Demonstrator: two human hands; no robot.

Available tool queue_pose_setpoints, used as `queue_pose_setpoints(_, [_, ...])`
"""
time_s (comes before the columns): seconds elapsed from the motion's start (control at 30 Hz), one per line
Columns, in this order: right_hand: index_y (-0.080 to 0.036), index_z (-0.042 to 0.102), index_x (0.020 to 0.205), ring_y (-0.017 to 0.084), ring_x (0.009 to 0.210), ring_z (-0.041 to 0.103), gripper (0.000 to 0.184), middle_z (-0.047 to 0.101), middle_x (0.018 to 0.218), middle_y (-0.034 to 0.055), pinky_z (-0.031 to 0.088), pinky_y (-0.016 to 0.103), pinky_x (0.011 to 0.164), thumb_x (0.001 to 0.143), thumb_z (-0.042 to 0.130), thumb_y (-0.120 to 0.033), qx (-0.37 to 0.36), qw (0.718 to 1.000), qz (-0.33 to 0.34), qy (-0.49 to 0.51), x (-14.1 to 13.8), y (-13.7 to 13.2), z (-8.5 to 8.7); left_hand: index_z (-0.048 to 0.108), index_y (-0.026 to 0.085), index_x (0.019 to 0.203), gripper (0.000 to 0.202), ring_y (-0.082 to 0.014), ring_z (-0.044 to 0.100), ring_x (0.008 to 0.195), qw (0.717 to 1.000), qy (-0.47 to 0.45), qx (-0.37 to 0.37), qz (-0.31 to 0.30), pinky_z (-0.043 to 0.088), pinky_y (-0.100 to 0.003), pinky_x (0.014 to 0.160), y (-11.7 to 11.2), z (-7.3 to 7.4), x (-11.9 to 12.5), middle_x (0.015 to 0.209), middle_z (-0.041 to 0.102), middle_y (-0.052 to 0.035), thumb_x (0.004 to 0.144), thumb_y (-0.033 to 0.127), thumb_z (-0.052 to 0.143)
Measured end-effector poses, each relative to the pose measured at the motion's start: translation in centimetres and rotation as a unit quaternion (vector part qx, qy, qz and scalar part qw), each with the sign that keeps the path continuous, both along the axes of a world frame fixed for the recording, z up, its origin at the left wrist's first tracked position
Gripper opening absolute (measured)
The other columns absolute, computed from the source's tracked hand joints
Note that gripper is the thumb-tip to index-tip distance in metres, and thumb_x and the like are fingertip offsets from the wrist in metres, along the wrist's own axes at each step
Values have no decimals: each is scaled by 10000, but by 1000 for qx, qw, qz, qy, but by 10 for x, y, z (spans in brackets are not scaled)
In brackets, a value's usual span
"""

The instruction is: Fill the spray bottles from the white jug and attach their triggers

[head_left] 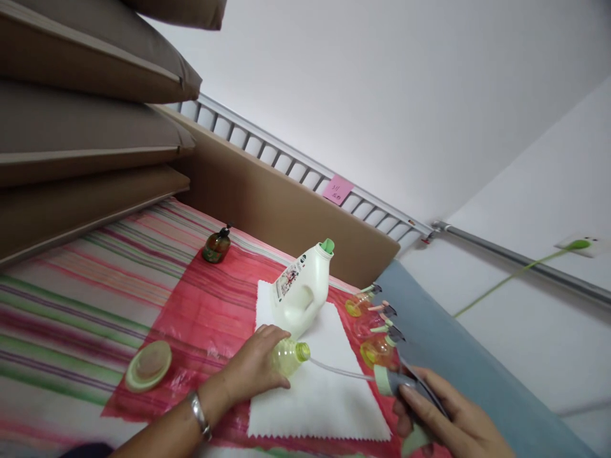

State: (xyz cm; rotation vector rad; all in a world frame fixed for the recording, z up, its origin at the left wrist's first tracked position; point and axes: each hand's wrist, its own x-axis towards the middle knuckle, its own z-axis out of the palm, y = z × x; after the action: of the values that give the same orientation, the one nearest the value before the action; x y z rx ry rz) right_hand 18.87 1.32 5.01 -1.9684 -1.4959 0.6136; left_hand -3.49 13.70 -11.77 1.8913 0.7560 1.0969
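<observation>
My left hand (252, 367) is closed round a small clear bottle (289, 356) of yellowish liquid, lying on a white cloth (329, 381). My right hand (442, 416) grips a spray trigger head (398, 385), pulled out of the bottle. Its thin clear tube (338, 371) still reaches toward the bottle's green neck. A white detergent jug (303, 289) with a green cap stands on the cloth just behind my left hand.
A red plastic sheet (210, 312) covers a striped bedcover (71, 286). Three spray bottles (377, 331) stand at the right edge. A small brown pump bottle (216, 247) sits at the back, a round green lid (149, 364) at the left. Brown pillows (86, 108) are stacked on the left.
</observation>
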Motion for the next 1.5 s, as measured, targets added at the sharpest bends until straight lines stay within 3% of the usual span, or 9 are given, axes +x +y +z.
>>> queue_pose_setpoints(0.13, [-206,635,928,185,540,586,372,661,611,24,461,265,448,731,560,-513,-21,998,54,-19,-19,29,-11,561,208,1109,735,-256,529,1024,1000,8,-1,-7,436,-394,904,-5,0,5,1075,602,-63,444,264,868])
queue_pose_setpoints(0.3, [-211,649,760,163,597,580,149,643,645,-7,436,260,548,751,550,-321,-30,972,175,-154,-43,63,-26,551,239,1115,781,-246,533,1008,1000,-12,-17,-15,444,-380,884,-8,-12,15,1062,594,-40,407,280,879])
queue_pose_setpoints(0.53, [-235,630,787,169,683,597,88,658,716,-24,397,257,616,755,548,-242,-82,948,215,-219,-43,81,-31,558,201,1086,791,-256,536,994,999,-12,-47,-2,454,-381,866,-3,-27,26,1042,589,-57,372,277,889])
queue_pose_setpoints(0.73, [-207,570,708,157,586,589,71,651,639,-5,370,238,531,750,518,-232,-134,942,198,-234,-47,92,-36,555,205,1096,778,-260,524,1011,999,10,-43,0,449,-394,881,-2,-30,28,1061,585,-65,396,276,886])
queue_pose_setpoints(0.83, [-188,594,956,158,550,587,225,645,613,-6,394,240,514,749,514,-228,-143,949,173,-223,-54,96,-35,543,225,1126,769,-266,523,1027,999,17,-37,-4,447,-407,889,-2,-32,26,1086,584,-65,434,296,872])
queue_pose_setpoints(0.97, [-204,476,1260,125,401,486,499,588,545,-55,379,233,420,763,499,-245,-150,957,154,-195,-57,97,-34,519,226,1179,781,-277,516,1066,999,23,-39,-4,436,-424,921,-2,-32,24,1127,574,-79,477,292,855])
queue_pose_setpoints(1.23, [-215,415,1311,95,374,464,520,561,540,-56,370,179,323,795,475,-203,-183,962,143,-141,-57,102,-35,218,389,1390,999,-261,471,1160,996,58,37,-51,409,-444,984,-4,-26,19,1296,479,-55,607,191,807])
queue_pose_setpoints(1.37, [-171,399,1325,118,421,516,515,561,523,-43,426,190,342,816,469,-202,-193,962,129,-141,-63,104,-34,176,448,1385,978,-266,380,1264,993,76,75,-51,369,-465,1033,-7,-27,20,1431,328,-41,667,117,752])
queue_pose_setpoints(1.5, [-203,478,1254,109,439,529,439,538,582,-40,462,194,346,816,459,-204,-204,967,120,-95,-65,106,-34,195,434,1383,936,-265,378,1271,992,82,79,-49,361,-474,1043,-9,-27,20,1439,327,-36,685,104,725])
